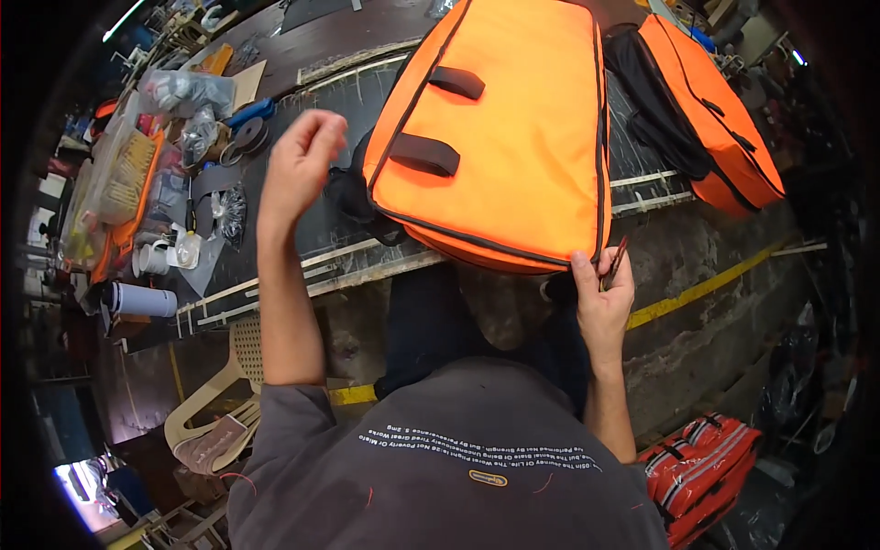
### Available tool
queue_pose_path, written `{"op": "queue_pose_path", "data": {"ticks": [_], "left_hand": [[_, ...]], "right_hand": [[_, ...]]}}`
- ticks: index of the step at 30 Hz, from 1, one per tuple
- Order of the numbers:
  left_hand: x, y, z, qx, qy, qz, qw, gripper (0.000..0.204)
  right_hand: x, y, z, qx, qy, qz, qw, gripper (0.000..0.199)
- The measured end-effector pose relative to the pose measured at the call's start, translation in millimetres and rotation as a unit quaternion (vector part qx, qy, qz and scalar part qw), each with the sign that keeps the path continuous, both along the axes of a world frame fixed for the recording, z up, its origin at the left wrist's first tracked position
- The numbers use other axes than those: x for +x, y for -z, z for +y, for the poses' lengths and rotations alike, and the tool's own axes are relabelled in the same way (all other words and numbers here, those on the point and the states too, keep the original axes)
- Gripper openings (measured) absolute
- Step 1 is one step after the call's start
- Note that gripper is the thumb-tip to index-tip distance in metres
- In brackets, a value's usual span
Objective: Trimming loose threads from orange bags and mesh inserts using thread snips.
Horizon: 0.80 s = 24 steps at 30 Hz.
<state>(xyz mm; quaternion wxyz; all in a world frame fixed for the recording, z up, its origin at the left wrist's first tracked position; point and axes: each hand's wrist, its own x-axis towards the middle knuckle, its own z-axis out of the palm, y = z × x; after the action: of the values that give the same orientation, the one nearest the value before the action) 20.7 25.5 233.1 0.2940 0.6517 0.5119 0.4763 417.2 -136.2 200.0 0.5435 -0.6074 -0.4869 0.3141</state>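
Note:
A bright orange fabric bag with black piping and two dark webbing loops lies over the near edge of the dark worktable. My right hand pinches its near right corner between thumb and fingers. Tucked in that same hand is a small, slim pointed tool, dark reddish, perhaps thread snips; the palm hides most of it. Raised to the left of the bag, my left hand is closed with curled fingers, apart from the fabric. Whatever it may hold does not show.
Another orange and black bag lies at the right. Tape rolls, a mug, a white cylindrical container and plastic-wrapped items crowd the table's left. A beige plastic chair stands below; a red bag is on the floor.

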Motion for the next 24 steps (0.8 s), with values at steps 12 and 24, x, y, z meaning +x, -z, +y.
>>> {"op": "queue_pose_path", "data": {"ticks": [12,24], "left_hand": [[47.1,-30.7,-55.5,0.102,0.123,0.214,0.964,0.012],[117.0,-64.7,-22.4,0.121,0.377,0.4,0.826,0.01]], "right_hand": [[3.9,19.4,-1.4,0.059,-0.028,0.072,0.995,0.033],[79.4,26.6,23.1,0.096,0.043,0.069,0.992,0.033]]}}
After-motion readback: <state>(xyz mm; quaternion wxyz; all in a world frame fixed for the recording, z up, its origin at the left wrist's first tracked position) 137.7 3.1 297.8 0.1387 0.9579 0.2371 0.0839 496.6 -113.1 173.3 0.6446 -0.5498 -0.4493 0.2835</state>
